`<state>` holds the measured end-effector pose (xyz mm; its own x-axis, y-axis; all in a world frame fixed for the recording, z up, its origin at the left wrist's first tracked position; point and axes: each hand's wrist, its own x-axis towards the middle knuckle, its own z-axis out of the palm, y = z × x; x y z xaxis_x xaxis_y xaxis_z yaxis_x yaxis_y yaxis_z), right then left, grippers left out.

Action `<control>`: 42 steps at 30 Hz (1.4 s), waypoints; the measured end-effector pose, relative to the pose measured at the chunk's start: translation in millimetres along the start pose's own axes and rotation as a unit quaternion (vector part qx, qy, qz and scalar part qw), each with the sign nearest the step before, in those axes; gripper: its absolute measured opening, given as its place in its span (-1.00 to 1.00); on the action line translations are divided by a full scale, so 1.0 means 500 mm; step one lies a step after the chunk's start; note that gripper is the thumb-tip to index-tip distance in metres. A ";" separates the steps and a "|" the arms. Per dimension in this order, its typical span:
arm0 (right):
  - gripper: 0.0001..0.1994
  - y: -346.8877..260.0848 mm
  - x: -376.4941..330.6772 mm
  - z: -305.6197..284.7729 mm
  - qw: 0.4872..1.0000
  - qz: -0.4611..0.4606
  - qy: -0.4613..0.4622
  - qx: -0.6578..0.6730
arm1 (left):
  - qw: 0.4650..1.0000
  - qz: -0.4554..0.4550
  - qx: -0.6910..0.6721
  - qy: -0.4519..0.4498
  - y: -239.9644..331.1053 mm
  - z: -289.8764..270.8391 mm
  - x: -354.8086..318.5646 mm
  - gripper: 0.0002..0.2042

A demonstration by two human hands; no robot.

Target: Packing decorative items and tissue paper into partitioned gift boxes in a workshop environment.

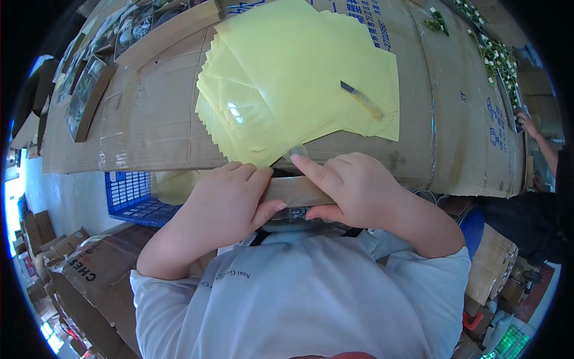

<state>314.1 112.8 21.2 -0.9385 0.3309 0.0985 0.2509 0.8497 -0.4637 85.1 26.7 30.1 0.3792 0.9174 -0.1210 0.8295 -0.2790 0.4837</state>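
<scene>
My left hand and my right hand close round the two ends of a shallow wood-edged box frame, level with the near edge of the cardboard-covered table. Its pale wooden side faces up, and a dark, glossy face shows between my thumbs. By my right index fingertip is a small clear piece, too unclear to name. Just beyond my hands, a fanned pile of glossy yellow sheets lies on the cardboard. A utility knife with a yellowish handle rests on the sheets.
Several similar box frames lie at the far left. White-flowered greenery is at the far right, where another person's hand holds a frame's edge. A blue plastic basket sits below the table's left edge; cartons stand behind it.
</scene>
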 end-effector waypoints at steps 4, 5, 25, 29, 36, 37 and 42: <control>-0.27 -0.025 -0.009 -0.039 0.999 0.024 -0.034 -0.008 | 0.998 0.023 -0.053 0.028 0.013 0.017 -0.002 -0.58; -0.26 -0.030 -0.011 -0.048 0.997 0.041 -0.068 -0.020 | 0.997 0.026 -0.059 0.045 0.021 0.020 -0.002 -0.58; -0.97 0.017 -0.007 -0.010 0.757 0.374 0.001 0.535 | 0.999 0.003 -0.052 0.007 0.073 0.027 0.019 -0.38; -0.96 0.019 -0.013 -0.011 0.789 0.364 -0.019 0.495 | 0.995 -0.020 -0.047 0.084 0.096 0.039 0.008 -0.28; -0.96 0.022 -0.018 -0.003 0.770 0.375 0.001 0.517 | 0.998 0.034 -0.034 0.047 0.082 0.033 0.018 -0.36; -0.96 0.019 -0.016 -0.001 0.786 0.383 -0.019 0.486 | 0.998 0.034 -0.033 0.047 0.073 0.033 0.020 -0.36; -0.97 0.007 0.001 -0.003 0.845 0.400 -0.096 0.342 | 0.993 0.116 -0.028 0.021 0.065 0.032 0.019 -0.59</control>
<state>314.6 116.4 20.8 -0.5712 0.5590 -0.6011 0.6892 -0.0711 -0.7211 122.1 21.8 30.6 0.5390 0.8416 0.0340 0.6973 -0.4685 0.5424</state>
